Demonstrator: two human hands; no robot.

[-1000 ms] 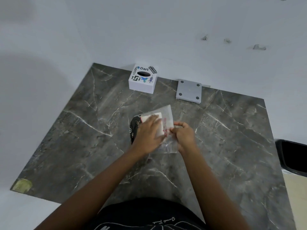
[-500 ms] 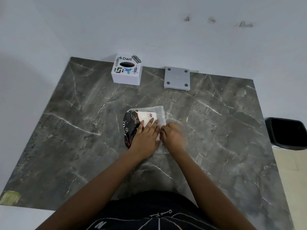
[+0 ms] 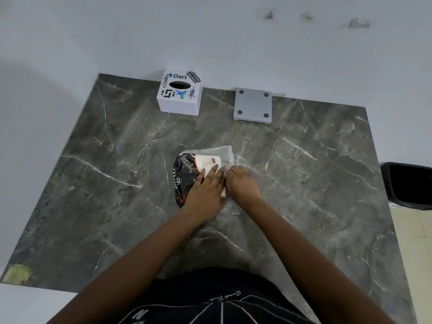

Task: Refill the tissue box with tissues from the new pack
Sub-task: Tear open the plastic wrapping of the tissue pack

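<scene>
The new tissue pack (image 3: 195,167), black and white plastic with a clear flap at its right end, lies in the middle of the dark marble table (image 3: 117,183). My left hand (image 3: 205,191) presses flat on top of the pack. My right hand (image 3: 242,183) is closed on the clear wrapper at the pack's right end. The white cube tissue box (image 3: 179,93), covered in stickers and showing a dark oval opening on top, stands at the far edge by the wall. No tissue shows in the opening.
A grey square plate (image 3: 253,105) with four dark feet lies to the right of the box, against the wall. A black bin (image 3: 408,184) stands off the table's right edge. A yellowish patch (image 3: 17,273) marks the near left corner.
The pack has come down from slightly lifted to flat on the table. My left hand has flattened on top of it, and my right hand has closed in at the wrapper's end.
</scene>
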